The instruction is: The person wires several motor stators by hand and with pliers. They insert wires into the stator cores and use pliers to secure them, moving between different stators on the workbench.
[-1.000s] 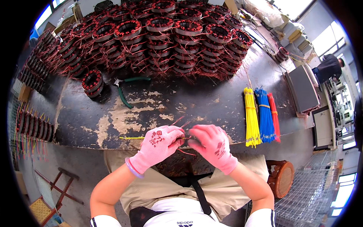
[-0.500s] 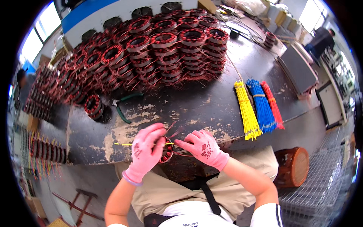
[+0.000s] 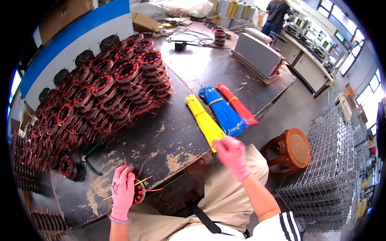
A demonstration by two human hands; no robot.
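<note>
My left hand (image 3: 123, 188), in a pink glove, grips a small stator ring (image 3: 139, 194) with red copper windings at the table's front edge. A single yellow wire (image 3: 140, 182) lies across that ring, passing under my fingers and sticking out on both sides. Thin reddish lead wires stray from the ring. My right hand (image 3: 232, 156), gloved alike, has its fingers pinched together at the near end of a bundle of yellow wires (image 3: 202, 120); how many wires lie between the fingertips is hidden. Beside it are a bundle of blue wires (image 3: 223, 110) and a bundle of red wires (image 3: 238, 105).
Many stacked stators (image 3: 100, 88) fill the table's left side. Green-handled pliers (image 3: 91, 160) and one pair of stators (image 3: 67, 166) lie nearer. A grey panel (image 3: 257, 54) stands far right. Right of my legs are a wooden stool (image 3: 298, 150) and wire-mesh cages (image 3: 321, 176). Another person (image 3: 277, 15) stands far off.
My right hand has left the stator and reached right to the yellow bundle's near end. My left hand still holds the stator. The whole view has swung to the right.
</note>
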